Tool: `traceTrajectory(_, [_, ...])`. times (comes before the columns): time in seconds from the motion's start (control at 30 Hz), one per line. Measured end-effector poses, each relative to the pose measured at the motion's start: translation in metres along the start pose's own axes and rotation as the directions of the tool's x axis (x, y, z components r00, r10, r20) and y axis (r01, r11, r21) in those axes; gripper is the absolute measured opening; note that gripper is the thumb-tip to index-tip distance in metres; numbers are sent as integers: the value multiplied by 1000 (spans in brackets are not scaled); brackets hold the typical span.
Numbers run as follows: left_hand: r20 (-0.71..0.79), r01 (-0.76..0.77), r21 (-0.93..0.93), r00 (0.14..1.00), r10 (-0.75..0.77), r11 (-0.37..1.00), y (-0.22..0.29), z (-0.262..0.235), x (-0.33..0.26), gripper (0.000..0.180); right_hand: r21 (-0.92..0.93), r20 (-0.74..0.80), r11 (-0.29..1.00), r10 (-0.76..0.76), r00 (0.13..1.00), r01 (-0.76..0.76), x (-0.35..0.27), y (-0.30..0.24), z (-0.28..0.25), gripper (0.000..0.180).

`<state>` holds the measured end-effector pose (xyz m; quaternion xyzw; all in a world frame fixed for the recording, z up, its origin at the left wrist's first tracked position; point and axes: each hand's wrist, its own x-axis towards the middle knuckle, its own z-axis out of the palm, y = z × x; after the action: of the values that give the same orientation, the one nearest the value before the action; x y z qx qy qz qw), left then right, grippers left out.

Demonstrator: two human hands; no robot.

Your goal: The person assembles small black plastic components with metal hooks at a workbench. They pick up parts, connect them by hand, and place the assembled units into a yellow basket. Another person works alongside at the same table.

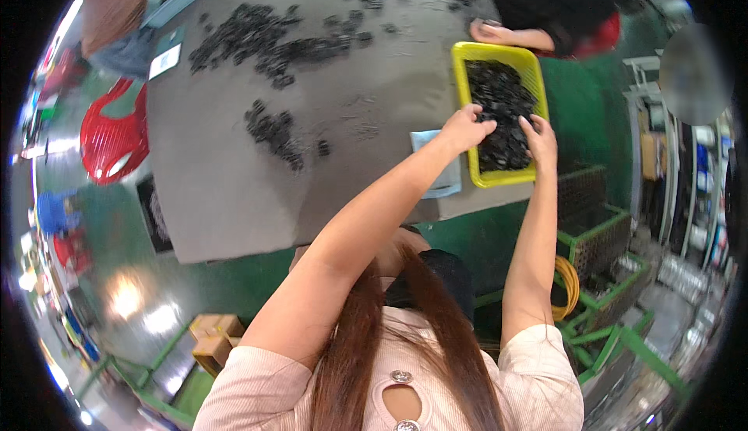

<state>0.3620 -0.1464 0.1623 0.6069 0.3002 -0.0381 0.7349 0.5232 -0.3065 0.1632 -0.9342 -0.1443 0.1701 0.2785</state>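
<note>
A yellow plastic basket [460, 80] at the table's right edge is filled with small black pieces [502, 104]. My left hand [466, 128] reaches over its left rim, thumb and fingers apart and touching or just above the pieces. On the opposite side, my right hand [540, 139] reaches in by the right rim, fingers curved and spread over the pieces. I see nothing gripped in either hand, though the fingertips partly blend with the dark contents. Partly under my left forearm lies a light blue tray or sheet [446, 181], beside the basket.
On the grey table [226, 197] lie several heaps of black pieces [249, 37], with a smaller heap [274, 135] nearer. Across the basket, a co-worker's hand [492, 33] rests near its far rim. A white phone-like object [165, 61] and blue bin [178, 1] sit far left.
</note>
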Motion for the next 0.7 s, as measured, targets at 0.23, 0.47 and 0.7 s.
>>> traceTrajectory(0.23, [-546,85,386,824,153,918,-139,-147,-74,34,-151,12,784,-608,794,603,-30,-95,135,36])
traceTrajectory(0.47, [-817,214,423,510,269,880,-193,-259,-138,32,1,521,639,-656,545,769,-127,-223,316,45])
traceTrajectory(0.7, [-741,274,607,533,408,746,-183,-365,-94,43,-152,542,653,-572,615,742,-174,-281,413,59])
